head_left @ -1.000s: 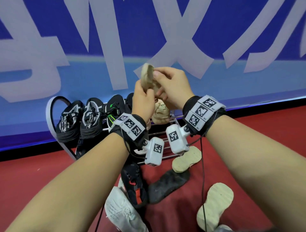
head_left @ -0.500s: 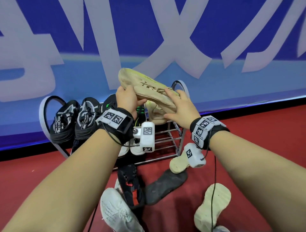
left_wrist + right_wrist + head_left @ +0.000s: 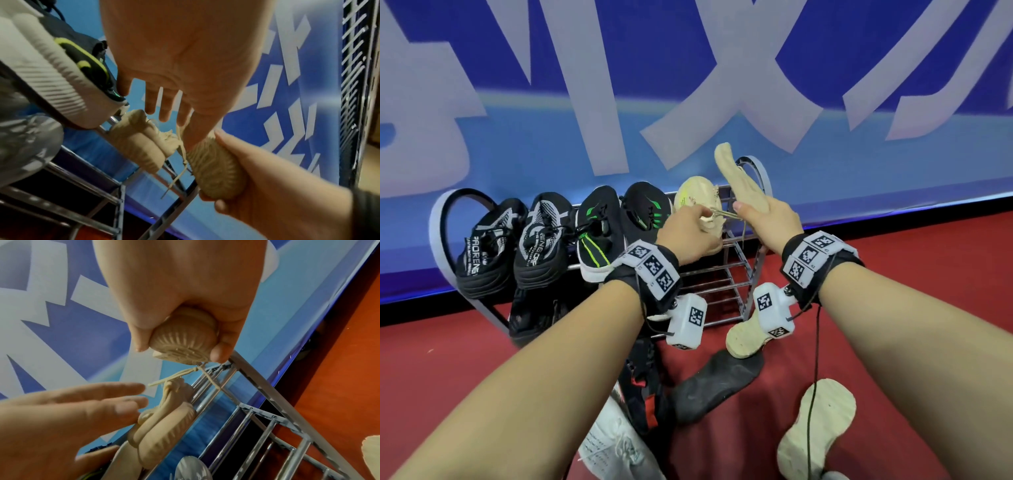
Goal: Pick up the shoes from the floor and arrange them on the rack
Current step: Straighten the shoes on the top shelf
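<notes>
A metal shoe rack (image 3: 726,274) stands against the blue wall. Its top shelf holds two black-and-white shoes (image 3: 517,236), two black-and-green shoes (image 3: 619,222) and one beige shoe (image 3: 695,198). My right hand (image 3: 763,219) grips the heel of a second beige shoe (image 3: 739,178), toe pointing up, over the rack's right end. In the right wrist view my right hand's fingers (image 3: 222,352) curl round that heel (image 3: 185,340). My left hand (image 3: 691,229) hovers with straight fingers (image 3: 164,112) by the racked beige shoe (image 3: 139,146) and the dangling lace (image 3: 164,381).
On the red floor before the rack lie two beige shoes sole-up (image 3: 743,339) (image 3: 818,428), a dark flat shoe (image 3: 715,383), a black-and-red shoe (image 3: 640,387) and a white shoe (image 3: 616,445). A black shoe (image 3: 534,315) sits on the lower shelf.
Both hands held the beige shoe level above the rack. The left hand has let go and dropped toward the racked shoe; the right has swung the shoe toe-up to the right.
</notes>
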Tool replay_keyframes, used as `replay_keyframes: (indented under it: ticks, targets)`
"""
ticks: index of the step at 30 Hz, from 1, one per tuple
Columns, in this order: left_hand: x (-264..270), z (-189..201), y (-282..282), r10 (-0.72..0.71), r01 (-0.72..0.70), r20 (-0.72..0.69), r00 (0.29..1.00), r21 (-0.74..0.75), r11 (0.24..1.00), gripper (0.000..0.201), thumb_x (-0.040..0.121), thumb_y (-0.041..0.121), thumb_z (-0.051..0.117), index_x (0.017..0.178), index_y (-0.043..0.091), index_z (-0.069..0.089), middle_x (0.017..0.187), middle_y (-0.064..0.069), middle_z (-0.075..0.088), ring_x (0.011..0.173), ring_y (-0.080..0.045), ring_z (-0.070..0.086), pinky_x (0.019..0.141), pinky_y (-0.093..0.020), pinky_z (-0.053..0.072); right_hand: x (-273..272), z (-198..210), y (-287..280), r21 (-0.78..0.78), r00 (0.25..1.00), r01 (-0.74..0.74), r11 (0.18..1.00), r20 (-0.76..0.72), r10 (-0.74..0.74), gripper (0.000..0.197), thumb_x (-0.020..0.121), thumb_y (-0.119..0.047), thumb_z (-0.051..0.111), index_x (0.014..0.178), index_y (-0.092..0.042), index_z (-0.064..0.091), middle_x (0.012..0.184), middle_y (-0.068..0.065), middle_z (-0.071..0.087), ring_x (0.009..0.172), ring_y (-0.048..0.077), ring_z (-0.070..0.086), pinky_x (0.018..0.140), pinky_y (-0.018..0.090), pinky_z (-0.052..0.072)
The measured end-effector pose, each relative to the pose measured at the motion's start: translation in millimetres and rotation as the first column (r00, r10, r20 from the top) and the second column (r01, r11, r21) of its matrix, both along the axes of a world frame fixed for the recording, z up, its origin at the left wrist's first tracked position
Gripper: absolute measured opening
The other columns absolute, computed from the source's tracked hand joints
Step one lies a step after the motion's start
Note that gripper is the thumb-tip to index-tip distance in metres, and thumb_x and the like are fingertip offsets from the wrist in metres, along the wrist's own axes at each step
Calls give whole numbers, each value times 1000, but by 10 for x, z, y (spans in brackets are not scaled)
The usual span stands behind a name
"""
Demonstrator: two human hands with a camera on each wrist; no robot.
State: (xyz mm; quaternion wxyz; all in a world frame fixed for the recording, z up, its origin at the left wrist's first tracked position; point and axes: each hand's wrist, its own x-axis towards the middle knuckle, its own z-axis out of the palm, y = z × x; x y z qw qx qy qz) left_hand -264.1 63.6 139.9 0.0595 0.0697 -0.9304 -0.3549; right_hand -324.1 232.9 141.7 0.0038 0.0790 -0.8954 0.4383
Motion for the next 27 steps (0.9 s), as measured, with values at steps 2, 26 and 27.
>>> replay_keyframes:
  ticks: [2, 26, 27]
  targets:
    - [-27, -89, -8, -48, 56, 41, 998, -219, 974, 64, 71, 49, 69, 130, 28, 56, 131, 3, 57, 121, -23, 53, 100, -45, 45, -63, -38, -43, 40, 999, 26, 999, 19, -26, 44, 87, -61, 54, 101, -21, 67, 94, 5, 69, 93, 27, 59, 79, 34, 46]
    - [70, -174, -46, -25, -44, -121, 992, -535, 844, 34, 96, 33, 52, 116, 6, 46, 117, -13, 50, 106, -32, 50, 68, -38, 38, -174, -130, -340, 408, 989, 18, 913, 128, -76, 69, 87, -70, 32, 121, -16, 57, 115, 17, 56, 65, 17, 31, 52, 32, 21]
    - [62, -159, -47, -17, -46, -120, 993, -506, 861, 34, 96, 33, 52, 115, 5, 46, 116, -14, 50, 106, -33, 51, 70, -40, 40, -192, -131, -342, 400, 988, 23, 916, 133, -83, 69, 87, -70, 32, 119, -15, 58, 114, 18, 56, 65, 17, 31, 53, 33, 23]
